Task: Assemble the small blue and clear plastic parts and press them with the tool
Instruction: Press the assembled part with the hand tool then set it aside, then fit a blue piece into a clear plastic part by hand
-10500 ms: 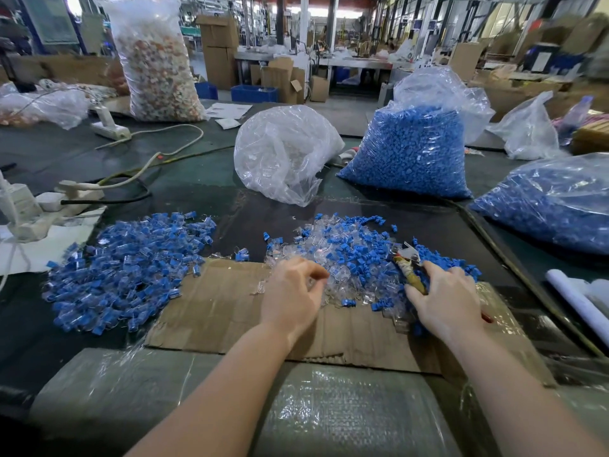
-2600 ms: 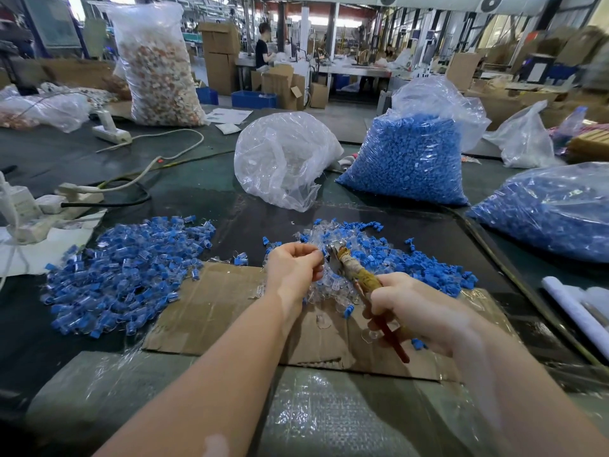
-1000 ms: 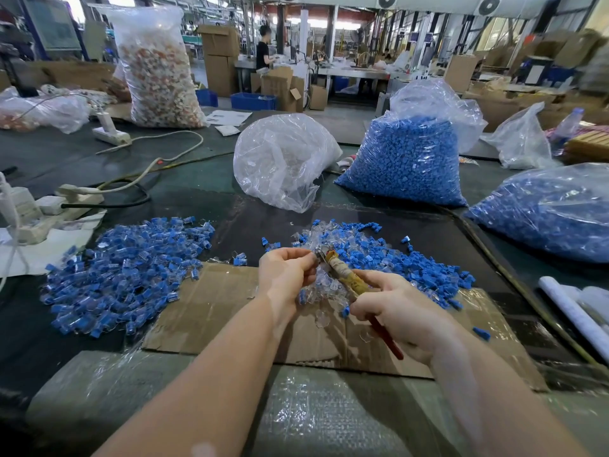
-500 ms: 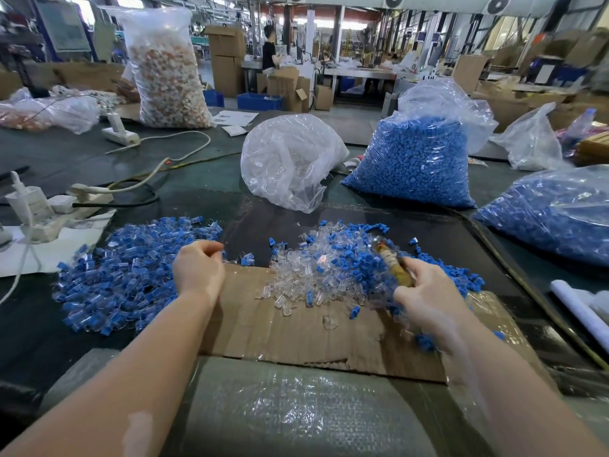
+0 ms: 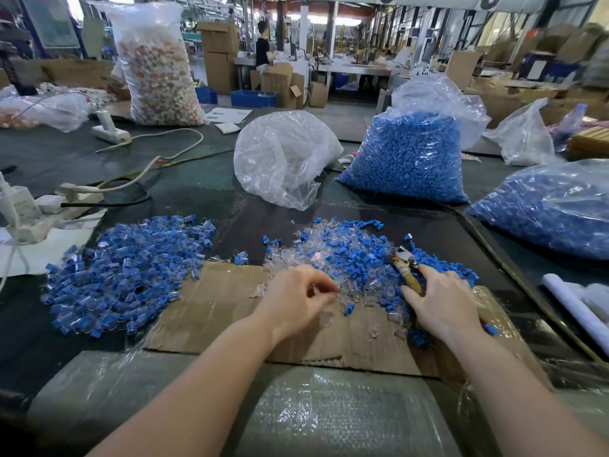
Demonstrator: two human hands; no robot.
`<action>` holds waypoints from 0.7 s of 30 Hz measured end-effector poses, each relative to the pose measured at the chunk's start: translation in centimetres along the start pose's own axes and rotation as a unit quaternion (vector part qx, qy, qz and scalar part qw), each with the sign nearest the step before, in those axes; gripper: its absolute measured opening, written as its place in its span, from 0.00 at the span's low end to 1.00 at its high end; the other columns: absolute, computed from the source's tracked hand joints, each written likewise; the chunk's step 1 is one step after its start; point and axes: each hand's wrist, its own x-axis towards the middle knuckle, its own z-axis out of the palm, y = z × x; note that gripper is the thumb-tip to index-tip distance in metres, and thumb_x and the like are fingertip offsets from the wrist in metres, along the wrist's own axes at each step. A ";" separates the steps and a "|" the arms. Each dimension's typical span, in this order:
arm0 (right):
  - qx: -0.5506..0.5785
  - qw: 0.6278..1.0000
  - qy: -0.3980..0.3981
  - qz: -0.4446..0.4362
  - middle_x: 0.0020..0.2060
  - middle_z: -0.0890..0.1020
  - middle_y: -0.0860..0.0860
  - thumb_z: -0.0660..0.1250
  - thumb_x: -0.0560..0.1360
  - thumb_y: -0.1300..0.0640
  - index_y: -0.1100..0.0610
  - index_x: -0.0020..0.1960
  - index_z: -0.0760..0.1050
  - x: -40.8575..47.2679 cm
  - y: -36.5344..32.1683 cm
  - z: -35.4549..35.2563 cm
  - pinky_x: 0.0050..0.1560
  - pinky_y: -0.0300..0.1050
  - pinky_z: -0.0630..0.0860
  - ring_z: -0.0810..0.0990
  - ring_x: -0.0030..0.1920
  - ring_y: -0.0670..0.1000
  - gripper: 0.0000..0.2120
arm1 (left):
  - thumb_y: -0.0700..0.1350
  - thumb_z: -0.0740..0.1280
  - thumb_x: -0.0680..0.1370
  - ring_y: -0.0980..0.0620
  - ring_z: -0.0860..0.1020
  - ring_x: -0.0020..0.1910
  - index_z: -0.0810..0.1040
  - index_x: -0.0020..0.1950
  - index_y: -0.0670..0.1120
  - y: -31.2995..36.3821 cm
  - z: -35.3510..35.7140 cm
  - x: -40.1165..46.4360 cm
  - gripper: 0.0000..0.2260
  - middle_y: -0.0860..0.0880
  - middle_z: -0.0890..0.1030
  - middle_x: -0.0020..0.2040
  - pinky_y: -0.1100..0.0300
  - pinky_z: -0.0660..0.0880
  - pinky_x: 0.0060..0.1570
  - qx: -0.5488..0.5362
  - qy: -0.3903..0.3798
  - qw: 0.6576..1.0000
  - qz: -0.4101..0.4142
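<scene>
Two heaps share the cardboard sheet [image 5: 230,311]: a mixed pile of loose parts [image 5: 342,258], blue and clear, at its far right edge, and a pile of joined pieces [image 5: 128,265] off its far left corner. The left hand [image 5: 296,301] is at the near edge of the mixed pile, fingertips drawn together, apparently pinching a clear piece, though the piece is too small to be sure. The right hand [image 5: 441,301] lies on the same pile with its fingers curled round the handle of the tool [image 5: 403,262], whose metal nose points away across the blue bits. This looks like the picking step: one part of each kind must be found, fitted together, then brought to the nose for pressing. Beyond stand a bag of blue parts [image 5: 408,159] and a clear bag [image 5: 280,156].
</scene>
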 end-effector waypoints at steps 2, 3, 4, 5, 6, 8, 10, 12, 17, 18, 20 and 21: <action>-0.008 1.000 0.002 -0.003 0.61 0.73 0.58 0.59 0.77 0.41 0.53 0.71 0.63 0.0 -0.1 0.1 0.64 0.51 0.65 0.69 0.63 0.59 0.27 | 0.45 0.69 0.74 0.64 0.72 0.40 0.81 0.53 0.50 1.1 1.4 -0.1 0.08 0.61 0.74 0.41 0.74 0.71 0.44 0.018 -0.049 0.998 0.039; -0.010 1.000 0.002 -0.001 0.61 0.73 0.58 0.59 0.77 0.40 0.53 0.71 0.63 0.0 -0.1 0.1 0.63 0.51 0.65 0.69 0.62 0.59 0.27 | 0.47 0.69 0.74 0.63 0.71 0.43 0.80 0.55 0.50 1.5 2.1 -0.2 0.10 0.60 0.74 0.43 0.70 0.70 0.48 0.035 -0.064 0.996 0.056; -0.011 1.000 0.002 0.002 0.61 0.73 0.58 0.58 0.77 0.40 0.52 0.71 0.62 0.0 -0.2 0.0 0.63 0.51 0.65 0.69 0.62 0.59 0.27 | 0.49 0.68 0.75 0.60 0.70 0.47 0.79 0.57 0.51 1.9 2.8 -0.2 0.12 0.58 0.75 0.46 0.66 0.69 0.53 0.055 -0.074 0.993 0.070; -0.011 1.000 0.002 0.004 0.61 0.72 0.58 0.58 0.77 0.40 0.52 0.72 0.62 -0.1 -0.2 0.0 0.63 0.51 0.65 0.69 0.62 0.60 0.28 | 0.50 0.67 0.75 0.58 0.70 0.50 0.78 0.59 0.52 2.3 3.3 -0.2 0.13 0.55 0.76 0.49 0.62 0.68 0.55 0.074 -0.082 0.991 0.078; -0.011 1.000 0.003 0.005 0.62 0.72 0.58 0.58 0.77 0.40 0.52 0.72 0.62 -0.1 -0.2 0.0 0.63 0.51 0.65 0.69 0.62 0.60 0.28 | 0.52 0.67 0.76 0.56 0.69 0.52 0.78 0.61 0.52 2.5 3.8 -0.1 0.14 0.53 0.76 0.52 0.60 0.68 0.56 0.094 -0.088 0.988 0.083; -0.006 1.000 -0.002 0.007 0.63 0.71 0.58 0.57 0.77 0.39 0.51 0.72 0.61 -0.2 -0.1 0.0 0.63 0.51 0.66 0.69 0.63 0.60 0.28 | 0.52 0.66 0.76 0.53 0.69 0.54 0.78 0.61 0.51 2.8 4.5 0.1 0.14 0.51 0.76 0.54 0.58 0.66 0.56 0.129 -0.098 0.983 0.090; -0.001 1.000 -0.009 0.011 0.64 0.70 0.57 0.57 0.77 0.39 0.51 0.73 0.60 -0.5 -0.2 -0.2 0.63 0.53 0.66 0.68 0.64 0.59 0.28 | 0.51 0.66 0.76 0.53 0.69 0.54 0.80 0.58 0.50 2.9 5.0 0.2 0.12 0.51 0.77 0.53 0.58 0.65 0.56 0.137 -0.100 0.981 0.092; -0.009 1.000 -0.002 0.012 0.65 0.69 0.55 0.57 0.77 0.39 0.49 0.73 0.60 -0.9 -0.4 -0.3 0.64 0.54 0.64 0.66 0.65 0.58 0.28 | 0.49 0.66 0.76 0.54 0.70 0.52 0.80 0.56 0.49 2.6 5.2 0.2 0.10 0.52 0.76 0.50 0.61 0.68 0.57 0.095 -0.074 0.990 0.069; 0.040 0.982 0.147 -0.112 0.55 0.76 0.52 0.65 0.76 0.51 0.54 0.61 0.74 -2.6 -1.9 -0.6 0.57 0.48 0.68 0.72 0.55 0.53 0.15 | 0.42 0.67 0.76 0.62 0.76 0.39 0.79 0.48 0.50 1.7 3.5 0.4 0.04 0.57 0.77 0.42 0.73 0.74 0.41 -0.117 0.056 0.989 -0.065; 0.078 0.973 0.144 -0.161 0.51 0.78 0.51 0.66 0.76 0.54 0.55 0.56 0.77 -3.0 -2.4 -0.6 0.55 0.45 0.70 0.73 0.51 0.51 0.11 | 0.41 0.67 0.76 0.62 0.77 0.39 0.78 0.46 0.52 1.3 3.1 0.5 0.06 0.55 0.79 0.42 0.72 0.74 0.40 -0.163 0.082 0.979 -0.088; 0.126 0.957 0.098 -0.243 0.45 0.80 0.49 0.67 0.75 0.59 0.55 0.50 0.79 -3.8 -3.5 -0.3 0.54 0.41 0.72 0.73 0.47 0.47 0.05 | 0.38 0.65 0.77 0.61 0.76 0.34 0.77 0.43 0.53 0.5 2.4 0.5 0.09 0.52 0.79 0.39 0.72 0.73 0.33 -0.226 0.125 0.958 -0.123; 0.131 0.951 0.075 -0.270 0.45 0.80 0.48 0.67 0.75 0.60 0.55 0.49 0.79 -4.1 -4.0 -0.1 0.54 0.40 0.72 0.73 0.47 0.46 0.05 | 0.38 0.65 0.77 0.59 0.75 0.33 0.77 0.43 0.53 0.1 2.2 0.6 0.10 0.51 0.78 0.37 0.71 0.72 0.30 -0.243 0.137 0.950 -0.139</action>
